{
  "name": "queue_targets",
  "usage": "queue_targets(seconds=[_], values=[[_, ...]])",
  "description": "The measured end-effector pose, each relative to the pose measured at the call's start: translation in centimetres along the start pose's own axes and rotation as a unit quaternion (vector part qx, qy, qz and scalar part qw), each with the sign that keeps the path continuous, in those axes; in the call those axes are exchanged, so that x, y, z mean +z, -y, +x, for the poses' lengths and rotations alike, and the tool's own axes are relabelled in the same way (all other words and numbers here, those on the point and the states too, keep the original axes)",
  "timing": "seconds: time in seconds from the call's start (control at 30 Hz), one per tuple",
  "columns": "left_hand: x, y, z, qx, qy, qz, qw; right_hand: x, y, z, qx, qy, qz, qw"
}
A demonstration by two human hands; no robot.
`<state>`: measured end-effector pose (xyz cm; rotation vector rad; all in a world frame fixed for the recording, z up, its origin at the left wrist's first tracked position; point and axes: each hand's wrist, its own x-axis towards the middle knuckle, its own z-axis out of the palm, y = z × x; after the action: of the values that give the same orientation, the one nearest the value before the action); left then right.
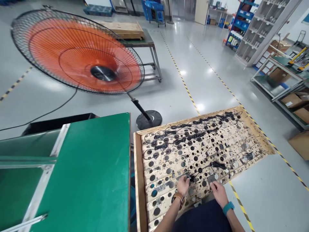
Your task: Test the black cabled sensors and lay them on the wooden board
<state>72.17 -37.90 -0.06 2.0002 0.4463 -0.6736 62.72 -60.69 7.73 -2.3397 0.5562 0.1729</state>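
Note:
My left hand (183,186), with a brown-strapped watch at the wrist, pinches a small round black part on a cable (191,178). The cable leads to a coiled black cable bundle (218,165) lying on the perforated board of a wooden tray (139,180). Over the tray's near edge is my right hand (219,192), a teal band on its wrist. Its fingers are curled together, and what they hold, if anything, I cannot make out. Several similar black cables with round ends (177,141) lie in rows across the far half of the tray.
Left of the tray stands a green-topped table (96,174) with metal profiles on it. Beyond it is a large orange fan (79,54) on a round black base (149,120). A wheeled cart (151,45) stands behind; shelving (262,29) and a workbench (277,77) are at right.

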Motion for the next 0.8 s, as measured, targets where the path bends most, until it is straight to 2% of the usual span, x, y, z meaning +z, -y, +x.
queue_targets(seconds=[0.2, 0.33, 0.53, 0.67, 0.8], values=[[2.2, -1.6, 1.7, 0.012, -0.009, 0.079, 0.997, -3.5, -5.5, 6.3, 0.005, -0.049, -0.033, 0.998], [3.3, -2.3, 1.9, -0.016, -0.048, 0.107, 0.993, -4.8, -8.7, 11.1, -0.004, -0.035, -0.078, 0.996], [3.7, -3.3, 2.4, -0.053, -0.116, 0.097, 0.987, -2.6, -11.0, 15.8, -0.045, 0.066, -0.119, 0.990], [4.0, -4.2, 2.3, -0.056, -0.171, 0.076, 0.981, -1.2, -12.1, 16.7, -0.059, 0.120, -0.131, 0.982], [4.8, -5.3, 2.3, -0.049, -0.209, 0.052, 0.975, -1.1, -13.0, 17.0, -0.072, 0.148, -0.128, 0.978]])
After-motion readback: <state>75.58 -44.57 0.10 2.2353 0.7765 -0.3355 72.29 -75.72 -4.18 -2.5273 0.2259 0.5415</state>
